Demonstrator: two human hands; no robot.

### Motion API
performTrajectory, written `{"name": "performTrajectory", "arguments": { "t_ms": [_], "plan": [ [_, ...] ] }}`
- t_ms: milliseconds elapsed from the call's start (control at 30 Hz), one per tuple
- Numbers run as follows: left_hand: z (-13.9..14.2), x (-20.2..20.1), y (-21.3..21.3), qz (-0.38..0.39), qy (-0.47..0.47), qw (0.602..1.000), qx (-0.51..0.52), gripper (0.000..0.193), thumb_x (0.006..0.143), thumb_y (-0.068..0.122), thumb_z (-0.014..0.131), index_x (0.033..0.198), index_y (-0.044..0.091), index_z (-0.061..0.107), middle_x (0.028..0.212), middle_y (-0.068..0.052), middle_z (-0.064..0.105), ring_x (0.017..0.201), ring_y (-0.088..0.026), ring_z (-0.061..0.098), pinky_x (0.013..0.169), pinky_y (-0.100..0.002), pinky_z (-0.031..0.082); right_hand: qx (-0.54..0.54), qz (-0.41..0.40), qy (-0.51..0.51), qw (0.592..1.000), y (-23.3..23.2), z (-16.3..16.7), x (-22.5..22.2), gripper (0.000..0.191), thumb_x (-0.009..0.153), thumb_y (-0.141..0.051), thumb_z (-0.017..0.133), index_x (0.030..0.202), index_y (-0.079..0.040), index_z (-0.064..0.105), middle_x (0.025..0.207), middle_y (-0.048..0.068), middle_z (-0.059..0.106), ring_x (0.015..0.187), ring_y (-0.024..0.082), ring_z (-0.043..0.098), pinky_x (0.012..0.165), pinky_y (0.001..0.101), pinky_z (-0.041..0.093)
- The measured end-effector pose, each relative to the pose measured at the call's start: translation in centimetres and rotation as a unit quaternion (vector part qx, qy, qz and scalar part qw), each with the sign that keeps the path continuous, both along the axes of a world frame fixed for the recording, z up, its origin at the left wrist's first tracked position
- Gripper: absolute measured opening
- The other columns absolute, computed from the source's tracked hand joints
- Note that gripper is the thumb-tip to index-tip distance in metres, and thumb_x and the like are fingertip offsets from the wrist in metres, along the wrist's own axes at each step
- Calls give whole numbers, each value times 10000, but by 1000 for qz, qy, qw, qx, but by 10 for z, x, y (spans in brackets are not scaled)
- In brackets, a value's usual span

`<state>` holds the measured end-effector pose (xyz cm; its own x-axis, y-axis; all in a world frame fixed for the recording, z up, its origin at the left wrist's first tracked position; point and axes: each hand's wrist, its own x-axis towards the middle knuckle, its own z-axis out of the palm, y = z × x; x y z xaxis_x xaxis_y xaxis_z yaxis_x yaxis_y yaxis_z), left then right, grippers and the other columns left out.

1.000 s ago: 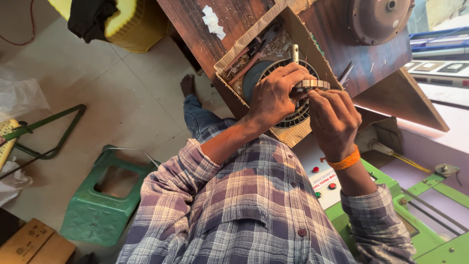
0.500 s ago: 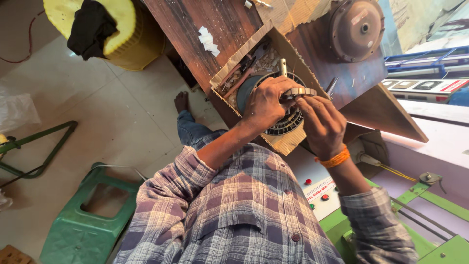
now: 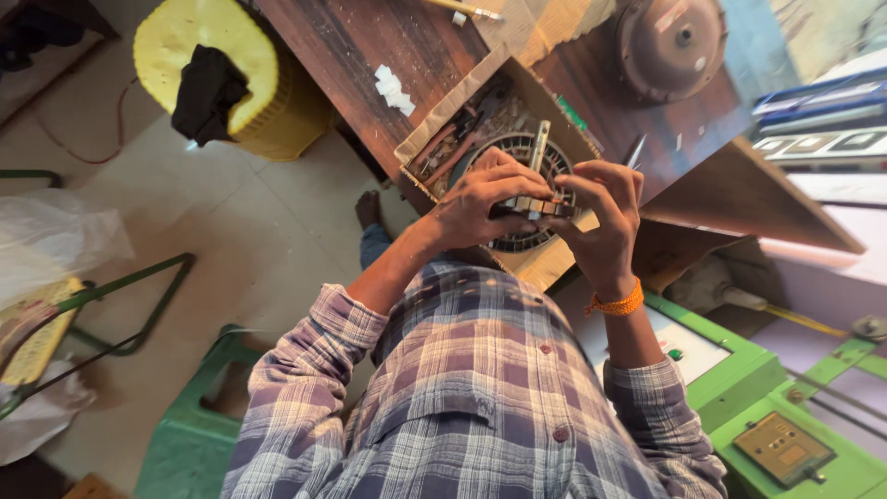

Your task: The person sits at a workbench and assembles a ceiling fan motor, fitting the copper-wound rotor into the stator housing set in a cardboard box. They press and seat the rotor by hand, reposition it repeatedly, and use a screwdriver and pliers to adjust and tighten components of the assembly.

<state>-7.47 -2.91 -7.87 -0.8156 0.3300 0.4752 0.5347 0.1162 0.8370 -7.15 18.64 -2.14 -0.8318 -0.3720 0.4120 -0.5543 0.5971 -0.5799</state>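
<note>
Two hands, left (image 3: 480, 203) and right (image 3: 601, 217), both on one slotted motor stator (image 3: 527, 199); one cardboard box (image 3: 545, 268); one yellow stool (image 3: 236, 79); one green plastic stool (image 3: 199, 434); one orange wristband (image 3: 617, 304); one round metal motor cover (image 3: 670, 46).

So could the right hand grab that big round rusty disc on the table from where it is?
Probably yes, but not right away. The right hand is busy pinching a small metal part together with the left hand. The rusty disc lies in the open on the wooden table beyond it, with nothing in between.
</note>
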Motion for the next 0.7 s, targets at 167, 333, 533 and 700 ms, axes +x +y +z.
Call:
{"name": "performTrajectory", "arguments": {
  "t_ms": [167, 333, 533, 700],
  "plan": [
    [-9, 14, 6, 65, -17, 998, 12, 609, 826, 322, 881, 1306, 78, 597, 1262, -108, 659, 1192, -295, 612, 1048, -419, 486, -28, -25, -132, 991, 2, -2, 17, 523, 783, -62, 874, 1277, -74, 702, 1230, 76, 714, 1112, 235, 623, 976, 354, 527],
    [-18, 23, 14, 98, -73, 992, 26, 501, 876, 295, 857, 1264, 83, 623, 1205, -85, 694, 1119, -268, 653, 1006, -392, 535, -50, -46, -177, 982, -3, 4, 15, 513, 781, -45, 887, 1266, -66, 722, 1217, 72, 747, 1047, 222, 619, 936, 348, 522],
    [-21, 31, 17, 107, -45, 991, 65, 371, 897, 213, 846, 1154, 66, 622, 1132, -100, 685, 1075, -262, 651, 970, -386, 536, -47, -38, -214, 975, -6, 14, 20, 508, 773, -18, 846, 1264, -73, 730, 1213, 65, 740, 1083, 217, 616, 959, 346, 507],
    [-25, 36, 17, 106, -16, 993, 51, 384, 895, 229, 836, 1145, 72, 591, 1112, -108, 656, 1016, -256, 610, 916, -386, 519, -30, -46, -158, 986, -10, 8, 33, 510, 802, -14, 842, 1290, -77, 706, 1171, 44, 740, 1055, 248, 586, 952, 367, 494]
  ]
}}
